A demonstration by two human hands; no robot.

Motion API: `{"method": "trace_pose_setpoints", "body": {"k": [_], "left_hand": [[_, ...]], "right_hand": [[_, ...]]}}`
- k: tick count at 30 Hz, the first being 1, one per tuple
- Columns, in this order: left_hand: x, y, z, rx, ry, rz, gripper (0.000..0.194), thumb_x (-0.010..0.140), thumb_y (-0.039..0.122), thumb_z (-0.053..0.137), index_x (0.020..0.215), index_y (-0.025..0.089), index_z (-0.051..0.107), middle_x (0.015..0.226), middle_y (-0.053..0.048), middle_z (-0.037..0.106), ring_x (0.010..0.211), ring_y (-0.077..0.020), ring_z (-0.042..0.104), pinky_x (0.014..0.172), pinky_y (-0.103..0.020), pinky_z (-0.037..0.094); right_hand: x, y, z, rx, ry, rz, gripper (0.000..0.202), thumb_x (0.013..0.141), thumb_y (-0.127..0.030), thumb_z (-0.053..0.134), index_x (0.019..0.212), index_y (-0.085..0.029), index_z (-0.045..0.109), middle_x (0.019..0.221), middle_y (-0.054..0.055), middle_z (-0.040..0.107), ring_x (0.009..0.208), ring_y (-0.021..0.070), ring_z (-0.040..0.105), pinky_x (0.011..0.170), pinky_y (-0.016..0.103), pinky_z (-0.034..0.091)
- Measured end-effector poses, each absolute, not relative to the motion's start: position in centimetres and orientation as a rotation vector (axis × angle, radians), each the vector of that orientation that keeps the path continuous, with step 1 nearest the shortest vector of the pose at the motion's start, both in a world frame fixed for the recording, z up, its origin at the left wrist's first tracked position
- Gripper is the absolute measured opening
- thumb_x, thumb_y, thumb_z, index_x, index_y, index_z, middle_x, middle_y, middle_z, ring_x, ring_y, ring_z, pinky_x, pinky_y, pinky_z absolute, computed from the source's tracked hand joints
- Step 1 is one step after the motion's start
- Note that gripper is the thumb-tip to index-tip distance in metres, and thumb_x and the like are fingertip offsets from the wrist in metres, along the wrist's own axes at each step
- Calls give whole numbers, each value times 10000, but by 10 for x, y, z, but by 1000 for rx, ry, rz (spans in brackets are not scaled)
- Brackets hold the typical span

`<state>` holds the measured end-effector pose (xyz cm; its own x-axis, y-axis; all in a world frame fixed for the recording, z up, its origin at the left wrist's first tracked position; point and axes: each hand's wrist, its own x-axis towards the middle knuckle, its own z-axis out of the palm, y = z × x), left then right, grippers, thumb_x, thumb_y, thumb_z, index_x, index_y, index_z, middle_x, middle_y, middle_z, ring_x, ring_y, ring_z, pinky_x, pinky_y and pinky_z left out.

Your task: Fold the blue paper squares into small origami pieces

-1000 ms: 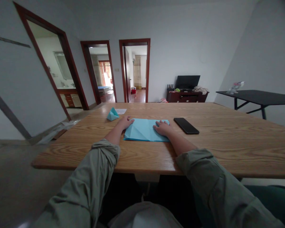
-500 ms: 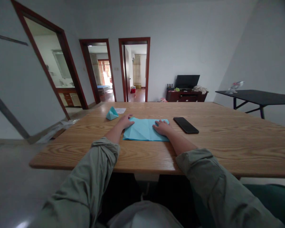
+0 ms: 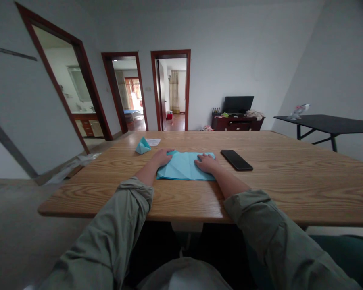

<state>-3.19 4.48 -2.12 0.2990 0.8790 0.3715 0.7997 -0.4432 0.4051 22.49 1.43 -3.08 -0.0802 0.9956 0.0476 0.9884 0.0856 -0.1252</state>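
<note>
A creased light-blue sheet of paper (image 3: pixel 183 167), folded into a wide rectangle, lies flat on the wooden table. At its upper left corner is my left hand (image 3: pixel 162 157), with the thumb on the paper and the fingers around the far left edge, where the corner looks slightly raised. My right hand (image 3: pixel 206 162) rests on the right part of the sheet, palm down with the fingers spread. Beyond my left hand stands a small folded blue paper shape (image 3: pixel 143 146), beside a white slip of paper (image 3: pixel 153 142).
A black phone (image 3: pixel 236 160) lies on the wooden table (image 3: pixel 290 181) right of my right hand. Farther back are a black side table (image 3: pixel 326 123) at the right and a television (image 3: pixel 238 104) on a dark cabinet. The near table edge runs below my forearms.
My left hand has shifted slightly right along the paper's far left edge, and its fingers reach further over the corner. My right hand has stayed in place.
</note>
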Motion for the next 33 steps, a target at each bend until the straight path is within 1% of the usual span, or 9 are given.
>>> {"method": "trace_pose_setpoints", "body": {"k": [3,6,9,13,21,33], "left_hand": [[-31,48,-22,2427,1553,824,293,847,280,539,1085,206,694,1143,-40,666,1083,-199,589,974,-268,414],[-33,52,-25,2438,1531,833,268,858,281,533,1044,204,708,1098,-43,684,1033,-197,608,936,-273,435],[-35,56,-28,2425,1509,875,272,845,248,542,1067,199,691,1063,-41,691,970,-187,623,884,-265,457],[-36,57,-31,2359,1538,873,345,814,242,570,1146,187,643,1048,-48,685,887,-163,630,806,-239,479],[-37,60,-34,2378,1519,890,383,768,291,625,1139,197,646,986,-39,687,815,-152,623,757,-236,480],[-37,61,-34,2388,1510,908,396,740,283,649,1126,198,651,897,-22,682,769,-140,608,713,-222,464]], "right_hand": [[225,14,-30,-2053,-2227,109,623,895,-574,266,1418,-246,354,1510,121,265,1359,347,238,1058,583,138],[225,15,-30,-2049,-2228,107,619,896,-571,266,1417,-248,354,1508,119,271,1357,350,241,1056,591,133],[225,16,-31,-2040,-2224,97,625,895,-576,262,1420,-248,350,1502,123,281,1351,352,249,1052,598,133],[225,17,-33,-2039,-2219,90,635,891,-582,266,1419,-242,358,1500,125,286,1353,345,248,1057,586,135],[225,16,-32,-2033,-2202,96,626,884,-574,284,1413,-251,367,1501,117,289,1349,357,260,1053,595,141],[226,17,-33,-2041,-2200,90,623,887,-574,279,1413,-251,366,1503,112,286,1354,345,253,1059,575,144]]}}
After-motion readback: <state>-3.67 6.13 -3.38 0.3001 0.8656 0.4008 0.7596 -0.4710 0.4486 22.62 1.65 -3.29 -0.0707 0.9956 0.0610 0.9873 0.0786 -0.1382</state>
